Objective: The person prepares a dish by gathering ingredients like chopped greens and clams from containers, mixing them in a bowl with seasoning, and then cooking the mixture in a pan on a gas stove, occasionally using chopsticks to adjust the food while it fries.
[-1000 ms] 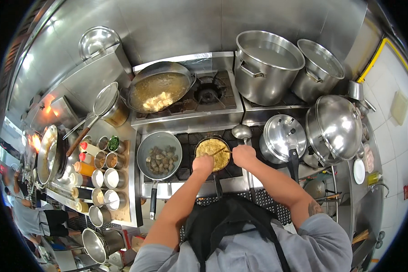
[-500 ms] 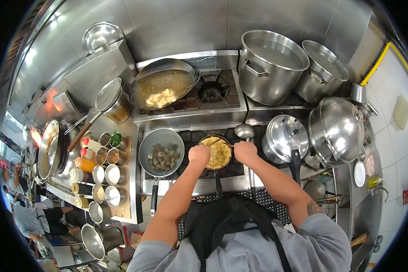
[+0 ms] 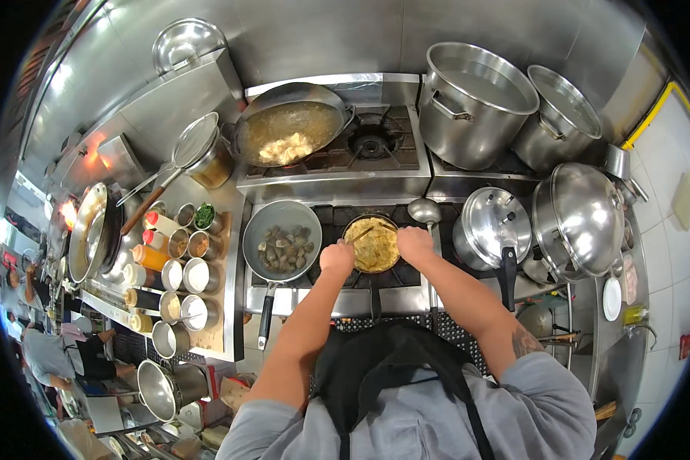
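Note:
A small frying pan (image 3: 375,295) sits on the front burner with its handle toward me. A yellow, egg-like layer (image 3: 372,249) covers its bottom. My left hand (image 3: 337,257) is closed at the pan's left edge around a thin brown stick (image 3: 362,234), like a chopstick, which slants over the food. At the upper right of the pan my right hand (image 3: 415,244) is closed on a similar thin stick (image 3: 387,225), its tip over the egg. Left of this pan rests a larger grey pan (image 3: 251,238) holding clams (image 3: 285,249).
A wok (image 3: 333,138) of oil with pale frying pieces stands behind. A ladle (image 3: 424,210) and a pressure cooker (image 3: 492,230) are at the right, with tall stockpots (image 3: 468,130) beyond. Sauce bottles (image 3: 152,257) and metal seasoning cups (image 3: 198,274) fill the left counter.
The whole view has shifted slightly, so the stove sits further right and higher. The right-hand stick has moved toward the far edge of the pan; both hands keep their grip.

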Motion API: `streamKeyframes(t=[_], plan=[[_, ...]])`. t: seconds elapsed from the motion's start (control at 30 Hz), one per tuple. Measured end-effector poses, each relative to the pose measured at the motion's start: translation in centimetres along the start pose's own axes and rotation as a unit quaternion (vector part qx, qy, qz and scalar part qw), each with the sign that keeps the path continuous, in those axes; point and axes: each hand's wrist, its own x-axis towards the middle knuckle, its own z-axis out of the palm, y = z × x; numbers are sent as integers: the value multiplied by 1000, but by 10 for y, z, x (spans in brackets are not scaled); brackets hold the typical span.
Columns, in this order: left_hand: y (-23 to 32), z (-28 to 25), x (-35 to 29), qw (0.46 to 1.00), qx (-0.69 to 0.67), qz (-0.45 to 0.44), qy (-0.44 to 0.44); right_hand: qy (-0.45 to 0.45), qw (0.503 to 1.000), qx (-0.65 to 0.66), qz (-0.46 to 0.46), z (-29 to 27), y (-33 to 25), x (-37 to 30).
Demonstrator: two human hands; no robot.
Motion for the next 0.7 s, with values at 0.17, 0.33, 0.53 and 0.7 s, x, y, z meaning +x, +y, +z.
streamKeyframes(t=[0.17, 0.33, 0.53, 0.7], plan=[[5, -14, -1, 1000, -9, 2, 19, -15, 1000, -12, 1, -13, -1, -5], [25, -14, 15, 1000, 7, 25, -10, -26, 999, -23, 23, -1, -7, 5], [21, -40, -19, 1000, -18, -8, 8, -22, 1000, -11, 8, -24, -7, -25], [24, -23, -42, 999, 0, 14, -40, -33, 999, 0, -14, -10, -11, -32]])
